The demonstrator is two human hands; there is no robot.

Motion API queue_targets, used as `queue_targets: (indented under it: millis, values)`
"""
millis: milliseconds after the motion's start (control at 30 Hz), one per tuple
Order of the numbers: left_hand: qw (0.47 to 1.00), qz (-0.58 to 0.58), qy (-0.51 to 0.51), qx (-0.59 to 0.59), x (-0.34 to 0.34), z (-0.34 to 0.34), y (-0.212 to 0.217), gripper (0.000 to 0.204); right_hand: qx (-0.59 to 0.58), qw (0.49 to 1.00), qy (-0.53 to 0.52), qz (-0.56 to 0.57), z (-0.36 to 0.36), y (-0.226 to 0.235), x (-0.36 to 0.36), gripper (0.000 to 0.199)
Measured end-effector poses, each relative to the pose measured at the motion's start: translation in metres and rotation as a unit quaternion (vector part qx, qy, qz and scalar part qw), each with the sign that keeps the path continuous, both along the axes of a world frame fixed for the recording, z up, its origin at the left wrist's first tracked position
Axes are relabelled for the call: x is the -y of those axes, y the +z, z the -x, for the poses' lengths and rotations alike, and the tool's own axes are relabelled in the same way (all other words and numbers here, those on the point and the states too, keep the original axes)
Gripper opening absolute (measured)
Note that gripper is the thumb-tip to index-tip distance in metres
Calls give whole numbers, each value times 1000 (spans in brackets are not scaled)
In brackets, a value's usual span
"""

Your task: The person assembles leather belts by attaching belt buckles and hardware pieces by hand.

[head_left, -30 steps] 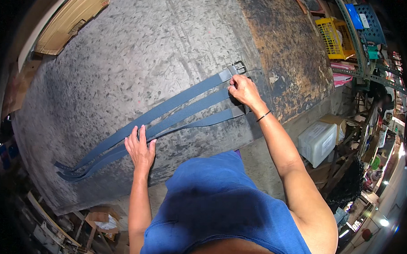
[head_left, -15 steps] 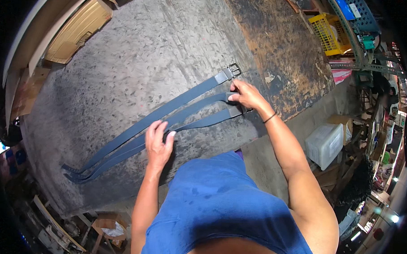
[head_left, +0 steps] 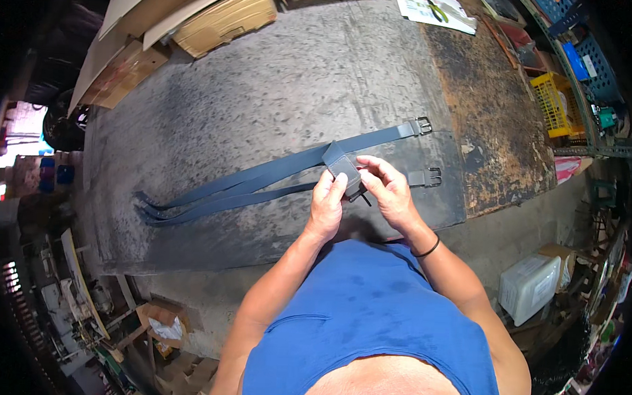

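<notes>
- Head view: my left hand (head_left: 327,206) and right hand (head_left: 389,193) have fingers pinched shut on a folded dark strap (head_left: 343,163).
- Straps lie mid-surface (head_left: 264,91); buckles (head_left: 423,124) near its right edge.

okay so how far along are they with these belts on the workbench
Early, it seems. Two dark blue belts lie stretched flat on the grey workbench, buckles at the right end; nothing looks finished on them. In hand: the left hand and right hand are folding or rolling one belt end between them. Both laid-out belts look left to do.
</notes>
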State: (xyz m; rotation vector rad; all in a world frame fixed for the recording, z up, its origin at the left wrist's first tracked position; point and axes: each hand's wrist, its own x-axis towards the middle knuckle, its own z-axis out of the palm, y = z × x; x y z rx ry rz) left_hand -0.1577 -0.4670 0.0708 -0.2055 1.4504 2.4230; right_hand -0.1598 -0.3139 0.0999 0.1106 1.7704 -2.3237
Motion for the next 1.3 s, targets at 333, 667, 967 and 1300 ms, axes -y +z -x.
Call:
queue_targets:
  millis: [333,667,967,1300]
  values:
    - [991,110,-13,-70,20,-13,-3,24,21,993,49,-101,1,-5,5,22]
    - [992,79,-87,-51,15,-7,7,23,5,989,75,-125,9,-10,-7,20]
    - [993,80,-90,-11,18,0,11,24,28,992,96,-75,17,-15,-8,23]
    - [989,114,-89,6,21,1,9,28,0,995,20,-96,14,-20,-2,19]
